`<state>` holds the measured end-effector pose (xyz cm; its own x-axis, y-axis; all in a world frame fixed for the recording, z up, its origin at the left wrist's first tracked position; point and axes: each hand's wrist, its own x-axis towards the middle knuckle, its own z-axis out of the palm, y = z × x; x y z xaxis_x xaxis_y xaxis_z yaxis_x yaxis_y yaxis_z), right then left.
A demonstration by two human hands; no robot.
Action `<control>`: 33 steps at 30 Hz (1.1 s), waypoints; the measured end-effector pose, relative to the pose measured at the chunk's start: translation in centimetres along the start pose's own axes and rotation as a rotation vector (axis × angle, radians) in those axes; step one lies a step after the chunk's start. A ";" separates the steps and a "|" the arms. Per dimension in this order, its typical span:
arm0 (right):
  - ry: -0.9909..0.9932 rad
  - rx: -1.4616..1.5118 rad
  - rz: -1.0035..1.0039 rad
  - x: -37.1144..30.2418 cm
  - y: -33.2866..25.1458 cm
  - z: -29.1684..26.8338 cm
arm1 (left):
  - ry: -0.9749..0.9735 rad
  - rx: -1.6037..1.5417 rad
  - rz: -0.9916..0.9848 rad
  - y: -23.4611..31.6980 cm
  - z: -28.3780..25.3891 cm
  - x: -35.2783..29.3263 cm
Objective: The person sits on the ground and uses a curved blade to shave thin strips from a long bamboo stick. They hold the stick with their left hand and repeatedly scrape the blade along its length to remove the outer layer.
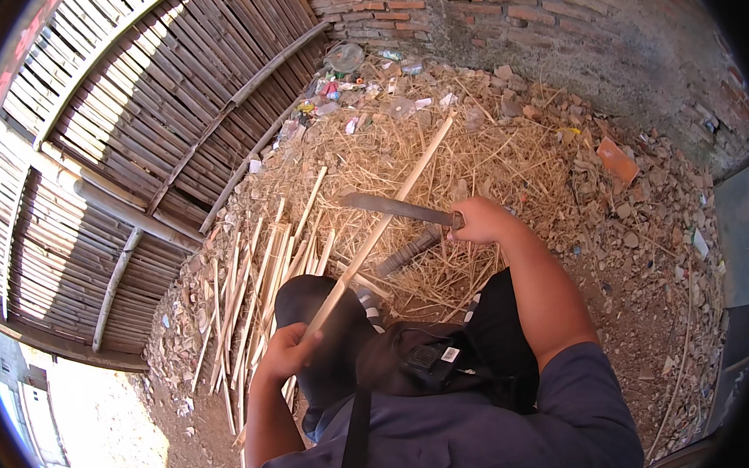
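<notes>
My left hand (289,351) is closed around the lower end of a long pale bamboo strip (360,255), which slants up and away to the right over my knee. In my right hand (482,220) is the handle of a machete (390,206) with a dull, worn blade. The blade points left and lies across the strip; whether it touches the strip I cannot tell. Beneath them, a dark rod-like piece (409,251) rests on the straw between my legs. Many similar split strips (257,284) lie in a loose pile beside my left leg.
Pale shavings and straw (507,153) cover the ground ahead. A bamboo slat wall (152,102) stands on the left, a brick wall (532,10) at the back. Litter (348,85) lies by their corner. A broken orange tile (617,161) sits among rubble on the right.
</notes>
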<state>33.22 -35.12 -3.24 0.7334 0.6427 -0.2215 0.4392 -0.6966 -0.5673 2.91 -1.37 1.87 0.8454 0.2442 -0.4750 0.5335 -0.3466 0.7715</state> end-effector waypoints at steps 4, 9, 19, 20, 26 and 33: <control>0.090 0.068 0.152 0.0 1.9 -0.8 | -0.021 0.002 0.012 -0.3 -0.1 0.3; 0.095 0.007 0.094 0.2 1.5 -0.3 | -0.020 -0.009 -0.005 -0.5 -0.1 0.4; -0.030 -0.004 -0.047 -0.1 -1.1 0.7 | -0.008 0.025 -0.024 -0.4 -0.3 0.3; -0.030 0.015 -0.037 -0.2 -1.0 0.6 | -0.010 0.021 -0.020 -0.4 -0.3 0.3; 0.003 0.023 -0.040 -0.4 0.2 0.4 | -0.025 -0.001 -0.015 -0.5 -0.3 0.6; 0.012 -0.008 -0.043 -0.4 -0.1 0.4 | -0.043 -0.025 -0.018 0.0 -0.3 0.2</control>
<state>32.73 -35.17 -3.41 0.7198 0.6683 -0.1877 0.4745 -0.6711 -0.5696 3.06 -1.05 1.90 0.8365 0.2108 -0.5058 0.5480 -0.3200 0.7728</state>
